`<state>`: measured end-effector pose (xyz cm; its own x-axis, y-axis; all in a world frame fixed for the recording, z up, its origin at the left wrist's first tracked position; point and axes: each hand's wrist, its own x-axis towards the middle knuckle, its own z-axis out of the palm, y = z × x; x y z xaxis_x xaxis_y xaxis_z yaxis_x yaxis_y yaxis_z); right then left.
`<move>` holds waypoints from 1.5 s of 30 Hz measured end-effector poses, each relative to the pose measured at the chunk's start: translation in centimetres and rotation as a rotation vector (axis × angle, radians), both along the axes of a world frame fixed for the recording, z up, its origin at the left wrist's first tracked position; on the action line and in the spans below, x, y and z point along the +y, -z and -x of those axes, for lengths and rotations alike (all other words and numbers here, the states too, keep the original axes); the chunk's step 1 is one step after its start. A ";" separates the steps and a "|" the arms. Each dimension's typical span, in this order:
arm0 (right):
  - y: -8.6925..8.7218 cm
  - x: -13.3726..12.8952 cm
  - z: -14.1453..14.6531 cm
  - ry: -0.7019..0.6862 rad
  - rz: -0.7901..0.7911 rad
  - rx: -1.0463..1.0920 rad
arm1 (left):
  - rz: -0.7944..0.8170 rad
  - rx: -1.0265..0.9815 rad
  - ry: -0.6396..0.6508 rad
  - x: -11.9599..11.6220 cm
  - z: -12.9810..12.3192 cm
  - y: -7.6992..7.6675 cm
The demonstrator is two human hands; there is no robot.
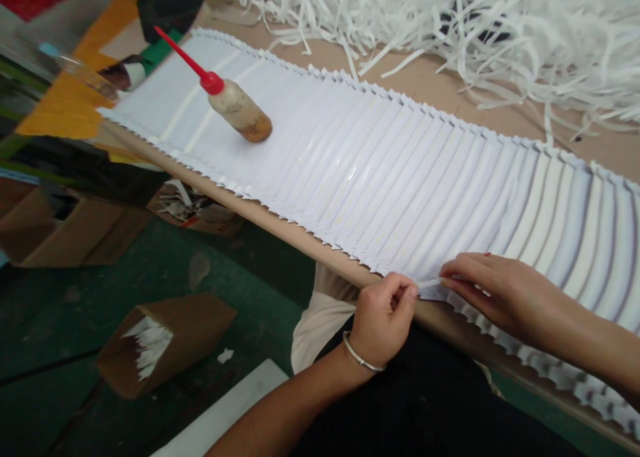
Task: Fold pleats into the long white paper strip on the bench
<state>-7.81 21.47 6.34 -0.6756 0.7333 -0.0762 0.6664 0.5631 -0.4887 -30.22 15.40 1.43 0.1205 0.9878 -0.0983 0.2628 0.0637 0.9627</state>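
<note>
Between my two hands, at the near edge of the table, a short stretch of a narrow white strip (429, 284) shows. My left hand (384, 317), with a metal bangle at the wrist, pinches one end. The fingertips of my right hand (483, 287) are closed on the strip a little to the right. Beneath them lies a long row of overlapping white strips (390, 177) that runs across the table. A squeeze bottle (243, 112) with a red nozzle and brownish contents stands tilted in view on the white sheets at the left.
A heap of loose white strips (450, 37) covers the table's far side. The brown table edge (280, 227) runs diagonally before me. On the floor are a brown box with white scraps (185, 327) and cardboard boxes (75, 230). Orange-yellow material (65, 103) lies beyond the left end.
</note>
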 end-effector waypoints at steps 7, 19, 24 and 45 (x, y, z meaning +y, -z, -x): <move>0.4 3.6 3.5 -0.008 0.058 -0.140 | 0.154 -0.119 -0.051 0.4 1.1 0.2; 0.1 6.0 4.9 -0.014 0.016 -0.315 | -0.279 0.447 0.073 -0.5 3.0 0.1; 0.0 6.3 5.2 -0.036 0.013 -0.310 | -0.423 0.720 0.169 0.1 2.9 0.1; -2.2 18.5 -3.4 0.324 -0.013 -0.303 | -0.510 0.831 0.131 0.2 2.8 0.6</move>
<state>-4.42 39.94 8.57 -0.3590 0.9060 -0.2244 0.9216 0.3061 -0.2388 -33.06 15.64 0.82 0.3178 0.9191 0.2331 0.8441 -0.3862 0.3720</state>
